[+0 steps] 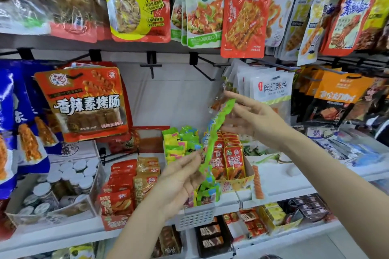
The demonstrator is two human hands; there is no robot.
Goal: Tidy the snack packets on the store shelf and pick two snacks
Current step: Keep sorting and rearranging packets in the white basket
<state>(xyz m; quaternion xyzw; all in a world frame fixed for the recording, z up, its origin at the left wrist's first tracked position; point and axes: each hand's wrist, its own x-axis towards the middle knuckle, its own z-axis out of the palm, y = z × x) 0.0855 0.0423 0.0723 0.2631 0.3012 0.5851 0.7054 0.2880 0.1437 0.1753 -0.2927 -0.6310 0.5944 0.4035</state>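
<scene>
Low in the centre of the frame, the left hand [181,176] pinches the lower part of a green packet strip [212,139]; the right hand [250,120], fingers loosely spread, pinches its top. The crinkled, blue-printed strip is stretched diagonally above the shelf [294,187]; a tear between packets may be caused by pulling.

Both bare forearms reach up and forward from the lower edge of the view. The left hand [181,178] sits lower, toward 7 o'clock of the right, palm turned inward, fingertips pinching a green strip of packets [212,139] near its lower part. The right hand [252,118] is higher, toward 1 o'clock, fingers spread, its fingertips nipping the strip's top end.
</scene>
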